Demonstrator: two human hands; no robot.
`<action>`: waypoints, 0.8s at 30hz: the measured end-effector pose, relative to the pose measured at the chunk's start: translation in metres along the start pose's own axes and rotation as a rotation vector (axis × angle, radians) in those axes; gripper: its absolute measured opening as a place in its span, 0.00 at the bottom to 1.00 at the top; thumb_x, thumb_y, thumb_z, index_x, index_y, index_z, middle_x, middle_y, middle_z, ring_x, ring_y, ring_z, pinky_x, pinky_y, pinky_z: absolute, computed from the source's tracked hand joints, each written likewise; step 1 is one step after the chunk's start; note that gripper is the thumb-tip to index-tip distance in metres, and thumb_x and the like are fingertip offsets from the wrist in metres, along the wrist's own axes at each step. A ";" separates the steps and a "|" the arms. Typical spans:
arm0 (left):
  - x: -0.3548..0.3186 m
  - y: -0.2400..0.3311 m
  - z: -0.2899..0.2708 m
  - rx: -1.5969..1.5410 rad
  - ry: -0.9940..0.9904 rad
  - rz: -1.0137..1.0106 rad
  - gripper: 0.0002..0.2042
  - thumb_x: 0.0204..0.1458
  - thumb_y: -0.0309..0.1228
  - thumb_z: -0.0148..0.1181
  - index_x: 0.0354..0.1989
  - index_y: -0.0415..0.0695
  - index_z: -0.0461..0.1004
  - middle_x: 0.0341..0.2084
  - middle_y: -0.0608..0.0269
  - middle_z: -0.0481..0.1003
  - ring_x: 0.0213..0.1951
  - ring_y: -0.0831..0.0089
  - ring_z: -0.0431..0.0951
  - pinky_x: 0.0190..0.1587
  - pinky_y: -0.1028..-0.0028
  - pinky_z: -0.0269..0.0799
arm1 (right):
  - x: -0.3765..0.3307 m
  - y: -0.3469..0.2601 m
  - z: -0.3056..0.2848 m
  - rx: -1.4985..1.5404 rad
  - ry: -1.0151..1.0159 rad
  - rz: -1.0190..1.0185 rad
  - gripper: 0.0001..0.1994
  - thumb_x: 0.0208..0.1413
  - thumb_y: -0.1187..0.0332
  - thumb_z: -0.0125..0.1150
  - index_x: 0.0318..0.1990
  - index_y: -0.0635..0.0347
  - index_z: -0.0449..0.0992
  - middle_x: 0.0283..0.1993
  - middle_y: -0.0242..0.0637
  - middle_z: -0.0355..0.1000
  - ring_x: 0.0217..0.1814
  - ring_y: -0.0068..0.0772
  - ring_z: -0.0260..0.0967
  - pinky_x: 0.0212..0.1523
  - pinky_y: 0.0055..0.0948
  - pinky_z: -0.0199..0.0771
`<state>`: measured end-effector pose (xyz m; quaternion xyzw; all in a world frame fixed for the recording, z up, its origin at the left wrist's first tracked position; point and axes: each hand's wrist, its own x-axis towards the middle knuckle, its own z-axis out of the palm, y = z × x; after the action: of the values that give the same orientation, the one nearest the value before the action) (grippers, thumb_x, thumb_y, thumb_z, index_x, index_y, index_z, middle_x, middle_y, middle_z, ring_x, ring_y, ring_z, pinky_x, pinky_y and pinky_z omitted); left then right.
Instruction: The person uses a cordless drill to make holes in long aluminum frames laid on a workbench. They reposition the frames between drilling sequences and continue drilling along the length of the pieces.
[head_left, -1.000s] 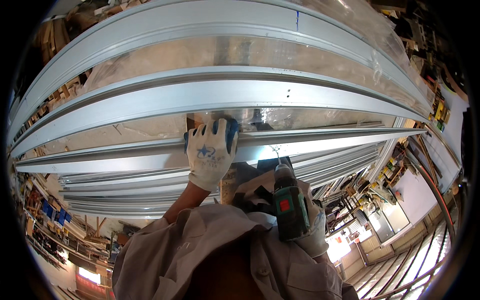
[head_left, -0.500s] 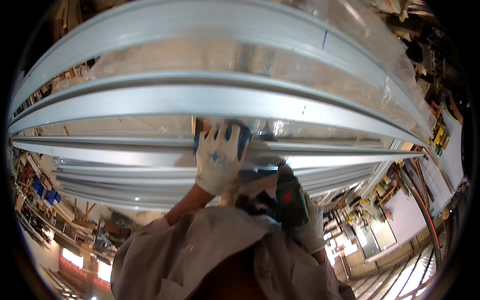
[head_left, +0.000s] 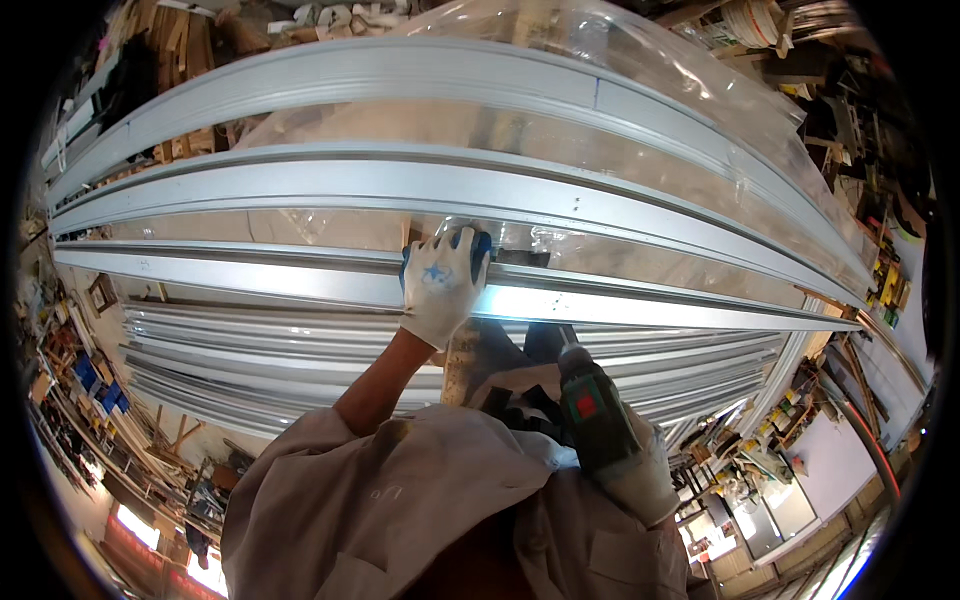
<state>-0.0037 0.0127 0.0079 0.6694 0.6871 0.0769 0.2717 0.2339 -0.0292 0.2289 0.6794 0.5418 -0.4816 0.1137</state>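
Observation:
A long silver metal rail [head_left: 620, 305] runs from side to side in front of me. My left hand [head_left: 442, 285], in a white work glove with blue fingertips, is closed over this rail, its fingers curled across the far edge. My right hand [head_left: 645, 482], also gloved, grips a dark green power drill [head_left: 598, 412] with a red patch. The drill's bit points away from me at the rail's near side, below some small dark marks on its face. Whether the tip touches the rail I cannot tell. A bright bluish glow lies on the rail beside my left hand.
Two more silver rails lie beyond: a nearer one [head_left: 400, 183] and a far one [head_left: 400, 72] with a blue pen line. Clear plastic sheeting [head_left: 690, 75] spreads under and behind them. Several stacked rails [head_left: 270, 328] lie lower, nearer me. Wood scraps [head_left: 180, 40] stand far left.
The whole view has shifted, with more of the far background showing and less blur. The drill's front end sits slightly farther from the rail. My left hand stays on the rail.

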 end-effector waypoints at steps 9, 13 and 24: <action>-0.040 0.005 0.007 0.032 0.230 0.165 0.25 0.58 0.35 0.58 0.64 0.41 0.67 0.60 0.46 0.69 0.65 0.48 0.64 0.68 0.51 0.56 | -0.039 0.082 -0.007 0.325 0.174 -0.110 0.08 0.49 0.74 0.68 0.37 0.64 0.79 0.27 0.37 0.77 0.25 0.32 0.70 0.28 0.32 0.70; -0.080 0.038 0.014 0.129 0.207 0.134 0.33 0.62 0.39 0.54 0.73 0.38 0.56 0.73 0.46 0.54 0.75 0.45 0.49 0.75 0.49 0.42 | -0.048 0.132 -0.012 0.420 0.192 -0.187 0.10 0.51 0.73 0.68 0.39 0.66 0.77 0.28 0.36 0.76 0.27 0.25 0.66 0.30 0.31 0.70; -0.137 0.183 0.123 0.099 -0.493 0.503 0.30 0.54 0.41 0.62 0.64 0.40 0.66 0.65 0.46 0.65 0.68 0.49 0.61 0.73 0.55 0.54 | -0.098 0.288 -0.034 0.503 0.200 -0.143 0.21 0.46 0.68 0.76 0.45 0.66 0.75 0.38 0.44 0.75 0.38 0.46 0.73 0.41 0.43 0.71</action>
<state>0.2091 -0.1337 0.0274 0.8285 0.4173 -0.0558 0.3692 0.5009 -0.1787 0.2167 0.6906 0.4604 -0.5382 -0.1468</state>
